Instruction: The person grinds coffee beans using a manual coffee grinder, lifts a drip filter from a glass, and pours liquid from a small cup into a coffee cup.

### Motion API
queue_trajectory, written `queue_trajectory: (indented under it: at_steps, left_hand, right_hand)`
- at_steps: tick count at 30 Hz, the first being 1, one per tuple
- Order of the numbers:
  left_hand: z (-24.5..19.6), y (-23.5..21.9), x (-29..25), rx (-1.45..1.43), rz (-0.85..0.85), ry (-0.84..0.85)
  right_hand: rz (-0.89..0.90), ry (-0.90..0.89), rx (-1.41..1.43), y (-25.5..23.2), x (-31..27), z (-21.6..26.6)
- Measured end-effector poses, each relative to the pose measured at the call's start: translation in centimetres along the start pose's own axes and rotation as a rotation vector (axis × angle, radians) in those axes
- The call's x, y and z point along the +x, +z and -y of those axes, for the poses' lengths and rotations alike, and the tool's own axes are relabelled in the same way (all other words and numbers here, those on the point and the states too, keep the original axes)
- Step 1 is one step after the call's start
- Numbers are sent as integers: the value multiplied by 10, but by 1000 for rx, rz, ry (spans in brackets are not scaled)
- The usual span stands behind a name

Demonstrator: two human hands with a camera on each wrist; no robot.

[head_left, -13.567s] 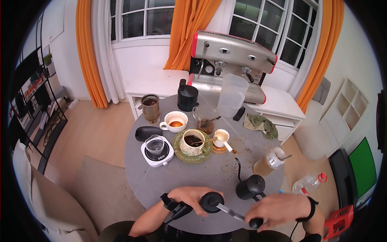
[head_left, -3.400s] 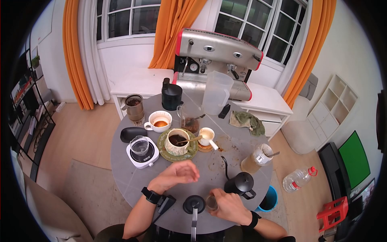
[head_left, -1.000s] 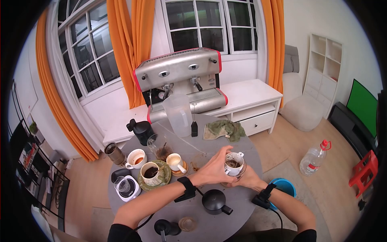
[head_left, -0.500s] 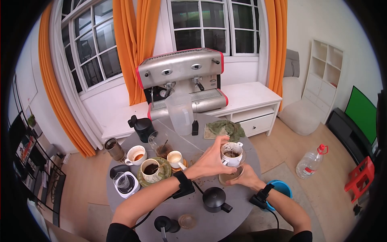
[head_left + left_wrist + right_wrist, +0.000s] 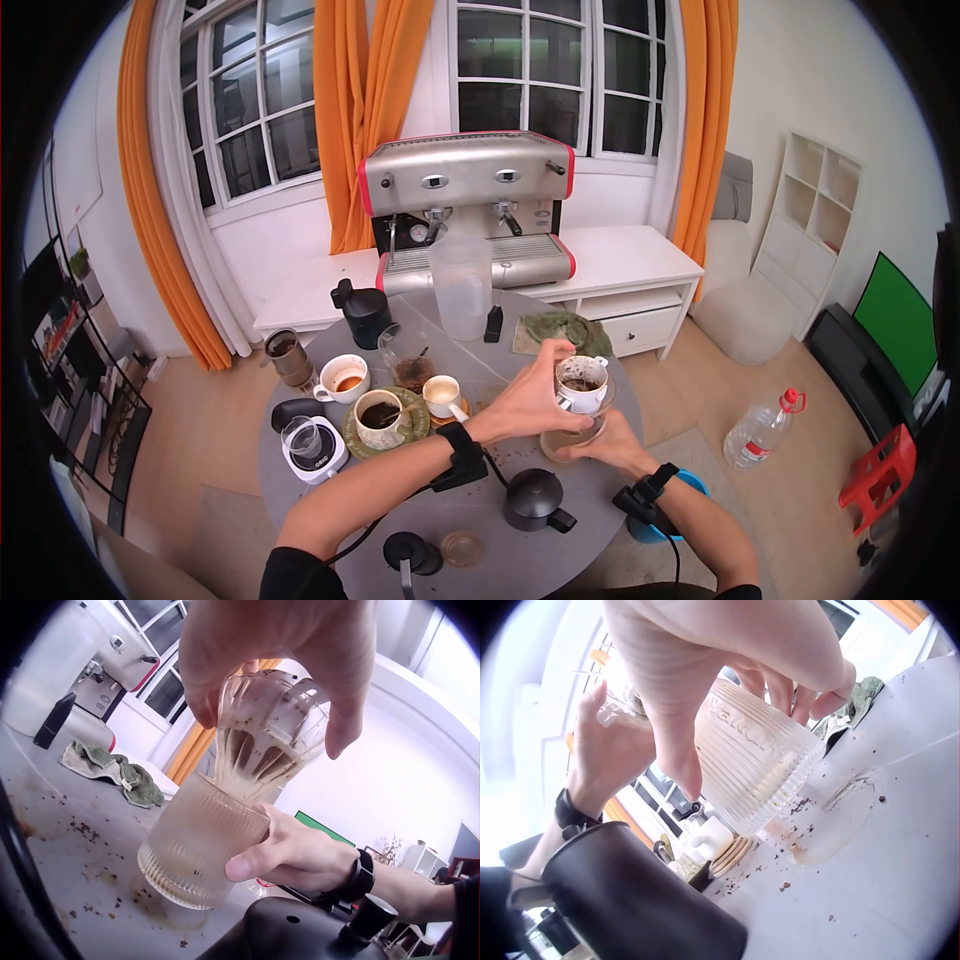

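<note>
My left hand (image 5: 528,402) grips a clear ribbed coffee dripper (image 5: 262,739) from above, thumb and fingers on opposite sides. Dark, wet-looking grounds lie inside it in the head view. Its narrow lower end is right at the rim of a ribbed glass (image 5: 202,844), which is tilted in the left wrist view. Around that glass curls my right hand (image 5: 615,445); raised lettering shows on the glass in the right wrist view. A black gooseneck kettle (image 5: 533,497) stands just in front of the hands. Nearer the front are a black hand grinder (image 5: 408,553) and a small glass (image 5: 462,548).
On the left stand a patterned cup (image 5: 378,418) on a green saucer, a white cup (image 5: 343,378), and a scale (image 5: 315,455) bearing a glass. A plastic pitcher (image 5: 460,290) and a green cloth (image 5: 560,332) lie farther back. Loose grounds dot the tabletop (image 5: 840,877).
Earlier the hands cranked the grinder, then the right hand held the small glass; both now stand on the table. The hands took the dripper and ribbed glass, and the dripper rose relative to the glass.
</note>
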State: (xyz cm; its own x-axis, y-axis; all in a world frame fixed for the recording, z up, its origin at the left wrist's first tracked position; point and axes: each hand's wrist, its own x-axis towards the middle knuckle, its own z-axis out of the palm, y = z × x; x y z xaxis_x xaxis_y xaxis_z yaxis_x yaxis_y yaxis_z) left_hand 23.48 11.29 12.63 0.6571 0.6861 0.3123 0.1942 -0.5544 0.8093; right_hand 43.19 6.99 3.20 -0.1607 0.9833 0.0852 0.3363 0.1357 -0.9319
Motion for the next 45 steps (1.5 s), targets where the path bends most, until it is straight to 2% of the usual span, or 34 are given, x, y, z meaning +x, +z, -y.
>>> queue_trajectory:
  at_steps: [6,11,14,17,20,21,23,24,26,30,32,35,40,45]
  left_hand:
    - [1,-16,-4,-26,-32,-6]
    - [-14,-53,-3,-5,-133,53]
    - [-18,-82,-5,-1,-195,73]
    - [-19,-108,-13,-27,-281,88]
    - [-25,-133,-30,19,-297,-18]
    - [-22,-139,-34,12,-305,-25]
    - [-11,-151,-42,78,-340,-83]
    - [-3,-154,-46,63,-377,-59]
    - [5,-161,-56,65,-394,-78]
    - [14,-172,-74,85,-432,-123]
    - [20,-176,-80,98,-449,-126]
    - [28,-179,-88,105,-469,-142]
    - [42,-183,-91,61,-542,-52]
    - [39,-189,-96,23,-513,-100]
  right_hand:
    - [37,11,-82,1,12,12]
    - [49,-34,-92,6,27,76]
    - [54,-100,-94,10,47,91]
    - [37,-176,-230,17,71,95]
    - [-43,-351,-564,32,90,99]
    - [-31,-348,-568,38,92,101]
    - [-56,-445,-770,53,99,115]
    - [-48,-445,-771,58,104,116]
    - [-12,-584,-920,69,116,115]
    - [43,-658,-1054,89,127,121]
    - [50,-772,-1151,98,132,121]
    - [70,-838,-1266,107,133,127]
    - [82,-948,-1457,117,131,134]
    - [74,-1085,-1601,120,140,129]
